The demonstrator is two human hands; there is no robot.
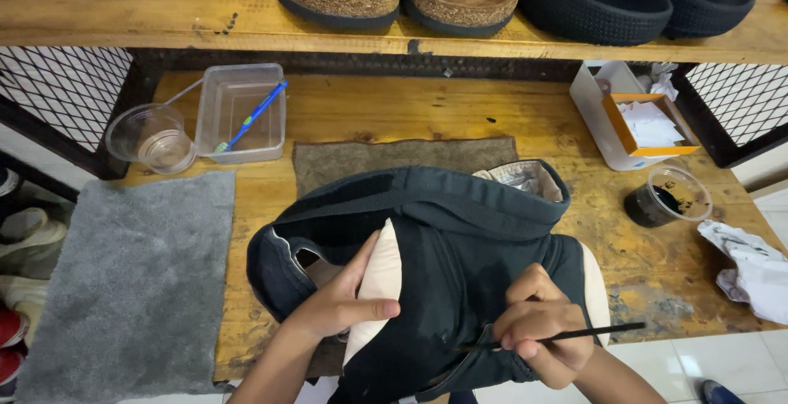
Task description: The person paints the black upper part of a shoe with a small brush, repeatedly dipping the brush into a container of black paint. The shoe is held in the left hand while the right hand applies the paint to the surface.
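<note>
Open passage: bare wooden tabletop (pixel 427 108) behind the dark bag (pixel 460 240). Left side blocked by clear cup (pixel 152 137) and plastic tray (pixel 242 112); right side by white box (pixel 611 121), ink cup (pixel 665 196), crumpled paper (pixel 751 264). Shelf (pixel 164 18) limits room overhead.

Bright, even light; edges slightly warped

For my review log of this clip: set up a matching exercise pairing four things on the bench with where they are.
Things:
1. toothbrush
2. thin brush
3. cup of dark liquid
4. grey mat

Places:
A. in the right hand
B. far left of the bench
C. inside the clear tray
D. right side, beside the white box

Pairs: 1-C, 2-A, 3-D, 4-B
</note>
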